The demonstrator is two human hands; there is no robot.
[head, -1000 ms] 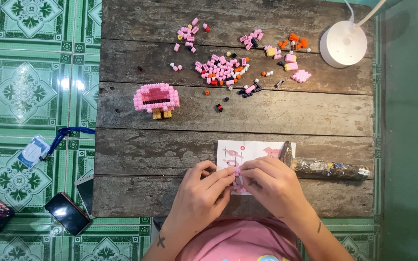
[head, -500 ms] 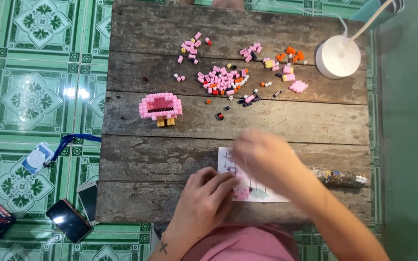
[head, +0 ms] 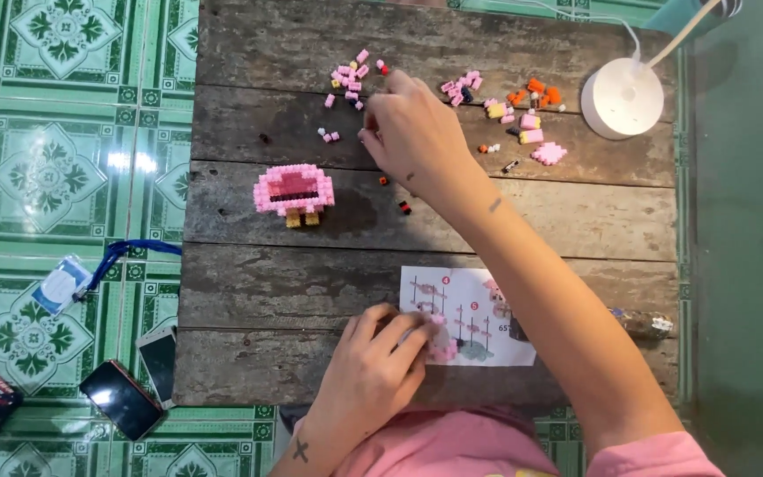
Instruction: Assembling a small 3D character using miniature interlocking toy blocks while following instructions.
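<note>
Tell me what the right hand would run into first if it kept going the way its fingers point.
The right hand points up and left across the wooden table. It would probably meet the cluster of small pink bricks first. How high the hand is above the boards is unclear.

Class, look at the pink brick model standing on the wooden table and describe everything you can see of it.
The pink brick model is a small, blocky figure built of tiny studded plastic bricks. Its wide body is light pink with a darker pink patch and a dark line across the middle. Two short yellowish legs sit under it. It stands on a weathered plank of the wooden table, left of centre, casting a shadow to its right. Neither hand touches it: the right hand is up at the loose bricks, the left hand by the instruction sheet.
</note>
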